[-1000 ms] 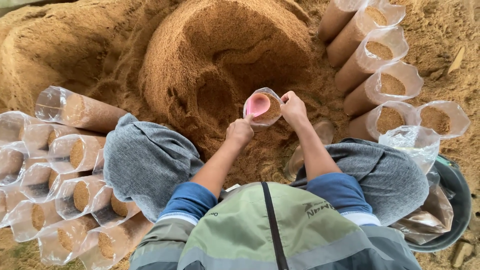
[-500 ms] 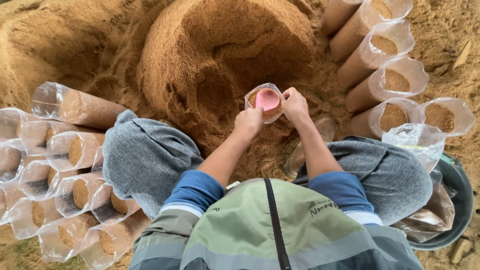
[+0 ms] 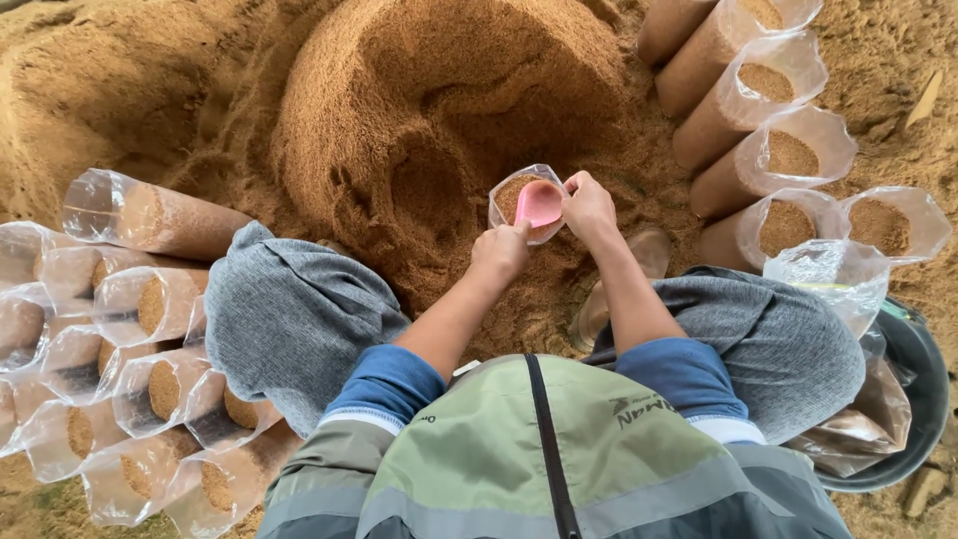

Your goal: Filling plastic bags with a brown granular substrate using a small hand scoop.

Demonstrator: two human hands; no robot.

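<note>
The clear plastic bag (image 3: pixel 517 200), partly filled with brown sawdust, stands open-mouthed at the foot of the large mound of brown sawdust (image 3: pixel 449 120), on the side nearest the person. A small pink plastic scoop (image 3: pixel 540 205) sits tilted at the bag's mouth, over the fill inside.

The right hand (image 3: pixel 589 208) is closed around the scoop's handle end, at the bag's right rim. The left hand (image 3: pixel 502 250) pinches the bag's near rim between thumb and fingers. Both forearms extend forward from blue sleeves between the person's grey-clad knees.

Right of the mound, a row of filled clear cylindrical bags (image 3: pixel 773 110) lies with open tops showing packed sawdust. Left of the mound, a stack of similar filled bags (image 3: pixel 120 339) lies on its side. Further right of the mound, beside the person's knee, a dark round tub (image 3: pixel 913 399) holds crumpled empty clear bags (image 3: pixel 833 274).
</note>
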